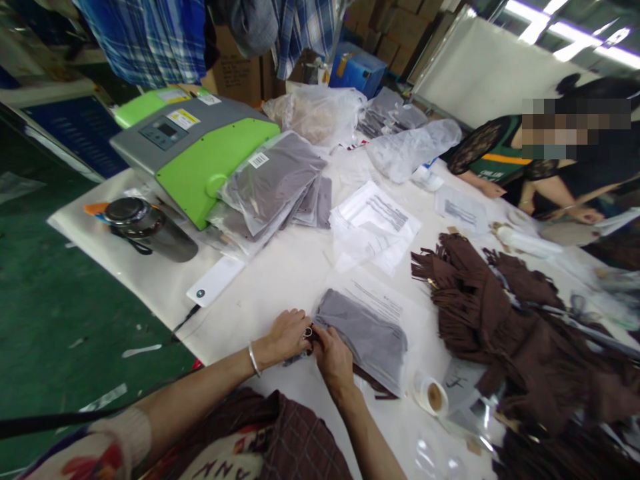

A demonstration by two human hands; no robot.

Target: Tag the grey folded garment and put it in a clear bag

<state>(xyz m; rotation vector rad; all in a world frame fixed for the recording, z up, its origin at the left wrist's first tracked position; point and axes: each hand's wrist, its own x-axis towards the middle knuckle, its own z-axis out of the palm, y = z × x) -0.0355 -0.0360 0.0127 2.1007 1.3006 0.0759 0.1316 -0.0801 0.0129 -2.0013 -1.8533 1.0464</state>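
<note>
Small dark brown item [313, 335], mostly hidden by fingers, at the table's near edge; left hand [289, 337] and right hand [334, 358] both pinch it. Just beside: clear bag of folded grey fabric [363, 333], flat on white table [280, 283]. Tape roll [431, 395] near the bag's lower corner. Brown fringed garments [480, 313] heaped right. Green-grey machine [215, 160], far left, bagged stack [275, 180] against it. Co-worker [505, 157] across.

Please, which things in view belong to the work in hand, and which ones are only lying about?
Belongs, it seems:
- small dark-brown item, between left hand and right hand
- probably clear plastic bag of grey fabric, beside the right hand

Apparently just lying about:
- dark-grey cylindrical bottle
- white flat rectangular device
</note>
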